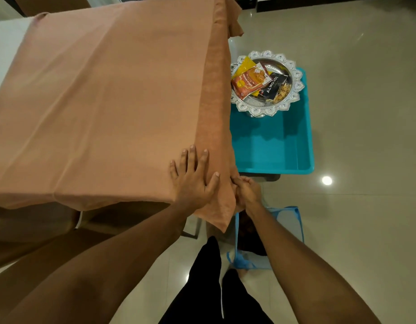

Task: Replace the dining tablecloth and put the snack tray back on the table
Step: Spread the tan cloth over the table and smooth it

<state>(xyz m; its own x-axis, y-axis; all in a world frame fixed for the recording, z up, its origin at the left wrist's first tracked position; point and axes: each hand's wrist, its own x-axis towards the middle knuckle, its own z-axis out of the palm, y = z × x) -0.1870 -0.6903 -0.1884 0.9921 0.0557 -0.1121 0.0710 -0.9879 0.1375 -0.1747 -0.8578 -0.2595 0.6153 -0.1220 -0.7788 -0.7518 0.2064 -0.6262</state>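
A terracotta tablecloth (104, 97) covers the dining table and hangs over its right and near edges. My left hand (193, 176) lies flat with spread fingers on the cloth at the near right corner. Just below that corner, my right hand (245, 191) grips the hanging fold of the tablecloth. The silver snack tray (293, 94), holding several snack packets including an almonds bag, sits to the right of the table on a turquoise bin (272, 146).
A blue mesh bag (293, 225) with something dark inside stands on the tiled floor by my legs. A brown chair (33, 228) is tucked under the table's near side. Glossy beige floor spreads to the right.
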